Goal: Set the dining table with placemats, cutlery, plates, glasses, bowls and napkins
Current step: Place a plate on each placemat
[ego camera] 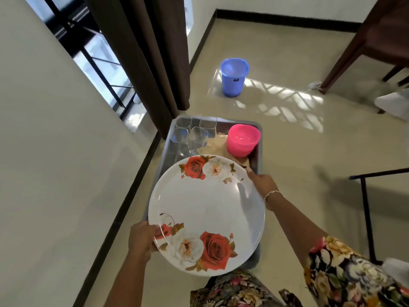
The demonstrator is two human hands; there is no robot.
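Note:
A large white plate [207, 214] with red and white roses is held level above a grey tub [258, 138] on the floor. My left hand [141, 239] grips the plate's near left rim, thumb over the edge. My right hand [262, 185] holds the far right rim, fingers under it. In the tub stand several clear glasses [191, 135], a pink bowl [243, 139] and beige napkins [213, 146]. The plate hides the tub's near half.
A blue plastic bucket [234, 77] stands on the tiled floor beyond the tub. A brown curtain [155, 52] hangs at the window on the left. A dark wooden table leg [345, 56] is at the upper right, a black metal frame [367, 213] on the right.

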